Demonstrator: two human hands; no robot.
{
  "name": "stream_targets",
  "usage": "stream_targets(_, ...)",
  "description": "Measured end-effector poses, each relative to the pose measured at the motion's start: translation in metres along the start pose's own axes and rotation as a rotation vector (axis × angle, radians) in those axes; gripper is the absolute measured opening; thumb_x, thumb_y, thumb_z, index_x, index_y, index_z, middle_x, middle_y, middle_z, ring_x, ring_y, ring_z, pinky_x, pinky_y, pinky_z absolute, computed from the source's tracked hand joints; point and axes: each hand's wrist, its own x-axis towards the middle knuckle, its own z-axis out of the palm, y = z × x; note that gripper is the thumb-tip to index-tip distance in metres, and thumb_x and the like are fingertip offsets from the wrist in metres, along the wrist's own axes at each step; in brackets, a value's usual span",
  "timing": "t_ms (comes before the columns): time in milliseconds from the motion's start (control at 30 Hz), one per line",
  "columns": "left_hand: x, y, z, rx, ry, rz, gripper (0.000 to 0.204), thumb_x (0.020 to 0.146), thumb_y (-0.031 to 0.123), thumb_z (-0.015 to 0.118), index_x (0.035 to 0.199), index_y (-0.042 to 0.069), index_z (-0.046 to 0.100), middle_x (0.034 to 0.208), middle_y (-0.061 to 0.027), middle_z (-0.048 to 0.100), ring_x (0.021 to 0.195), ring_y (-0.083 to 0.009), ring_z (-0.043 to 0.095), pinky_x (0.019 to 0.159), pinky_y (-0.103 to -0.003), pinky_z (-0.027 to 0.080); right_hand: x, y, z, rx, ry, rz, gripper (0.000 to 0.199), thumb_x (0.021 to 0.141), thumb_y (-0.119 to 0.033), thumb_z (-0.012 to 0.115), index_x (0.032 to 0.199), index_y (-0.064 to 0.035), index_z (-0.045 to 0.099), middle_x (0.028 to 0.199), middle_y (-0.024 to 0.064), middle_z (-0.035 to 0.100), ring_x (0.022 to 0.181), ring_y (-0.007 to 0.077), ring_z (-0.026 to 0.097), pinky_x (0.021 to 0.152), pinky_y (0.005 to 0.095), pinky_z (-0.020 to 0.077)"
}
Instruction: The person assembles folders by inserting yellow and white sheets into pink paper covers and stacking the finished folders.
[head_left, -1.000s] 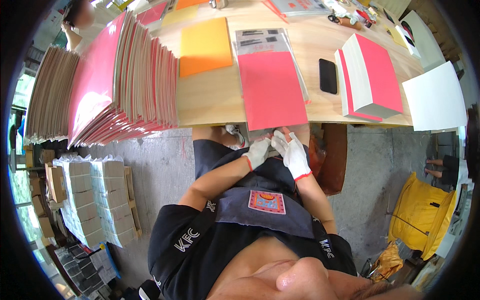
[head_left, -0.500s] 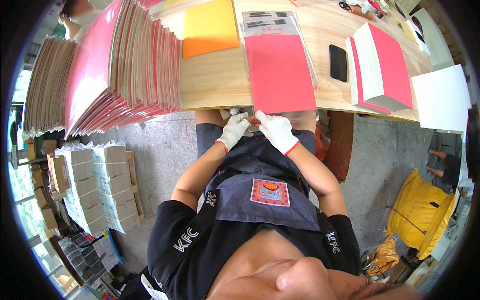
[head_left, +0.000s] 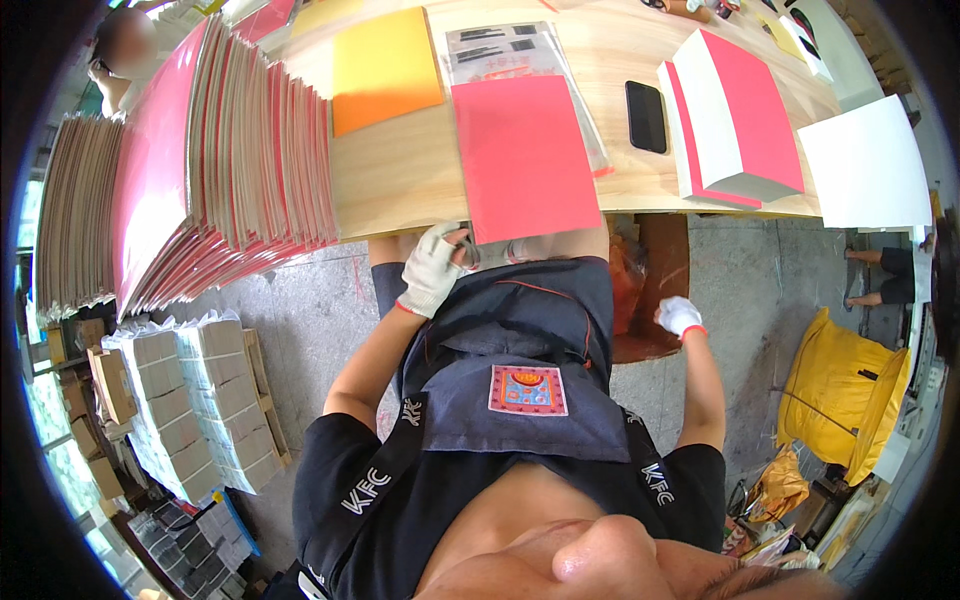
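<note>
A pink-red booklet or stack of sheets [head_left: 528, 160] lies in a clear plastic sleeve, its near end reaching past the table's front edge over my lap. My left hand [head_left: 432, 268], in a white glove with bare fingertips, is curled closed at the sleeve's near left corner and seems to pinch its clear edge. Away to the right, beside my lap, is my gloved right hand [head_left: 680, 315], low and apart from the sleeve. Its fingers are curled, and what they hold, if anything, is too small to tell. Under the booklet lie more printed clear sleeves [head_left: 505, 50].
Tall stacks of pink-covered packs [head_left: 265, 150] stand at the left, beside an orange sheet [head_left: 388, 70]. To the right are a black phone [head_left: 646, 117], a thick pink-and-white paper stack [head_left: 745, 120] and white sheets [head_left: 868, 165]. A brown stool-like piece [head_left: 662, 270] stands under the table.
My right hand has left the sleeve's near edge and swung down to the right. The left hand has shifted slightly left and stays by the sleeve. The view has moved a little.
</note>
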Motion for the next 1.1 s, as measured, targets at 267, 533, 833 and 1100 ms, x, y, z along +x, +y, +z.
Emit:
stream_targets(267, 0.017, 0.0, 0.004, -0.013, -0.186, 0.307, 0.026, 0.075, 0.014, 0.071, 0.101, 0.013, 0.07, 0.098, -0.0074, 0.062, 0.077, -0.0269, 0.061, 0.065, -0.037, 0.051, -0.043, -0.145, -0.132, 0.258, 1.066, -0.844, 0.039, 0.071, -0.013, 0.07, 0.108, -0.0104, 0.06, 0.109, 0.0085, 0.062, 0.103, 0.0263, 0.058, 0.087, 0.0369, 0.0472)
stream_targets(533, -0.007, 0.022, 0.036, -1.089, 0.224, -0.991, 0.018, 0.092, 0.013, 0.06, 0.107, 0.007, 0.052, 0.082, -0.0042, 0.061, 0.062, -0.017, 0.06, 0.056, -0.026, 0.051, 0.008, -0.171, -0.076, 1.585, 0.211, -0.417, 0.009, 0.083, -0.007, 0.058, 0.089, -0.0015, 0.053, 0.077, 0.0024, 0.058, 0.061, 0.0101, 0.056, 0.055, 0.0244, 0.0448)
stream_targets(833, 0.034, 0.033, -0.006, -1.094, -0.047, -0.827, 0.034, 0.091, 0.011, 0.057, 0.124, 0.006, 0.053, 0.093, -0.0053, 0.062, 0.068, -0.0169, 0.064, 0.049, -0.024, 0.047, 0.01, -0.172, -0.069, 1.81, 0.163, -0.579, 0.012, 0.092, -0.014, 0.048, 0.096, -0.0093, 0.059, 0.071, -0.0029, 0.055, 0.056, 0.007, 0.051, 0.052, 0.0215, 0.0428)
stream_targets(1100, 0.085, 0.113, -0.215, -0.43, -0.103, -0.368, 0.041, 0.083, 0.023, 0.071, 0.117, 0.002, 0.062, 0.082, -0.0085, 0.06, 0.072, -0.0164, 0.061, 0.066, -0.031, 0.05, -0.078, -0.232, -0.184, 1.757, -0.155, -0.887, 0.018, 0.096, -0.021, 0.054, 0.083, -0.0094, 0.056, 0.066, -0.0045, 0.052, 0.051, 0.0054, 0.044, 0.047, 0.0212, 0.034)
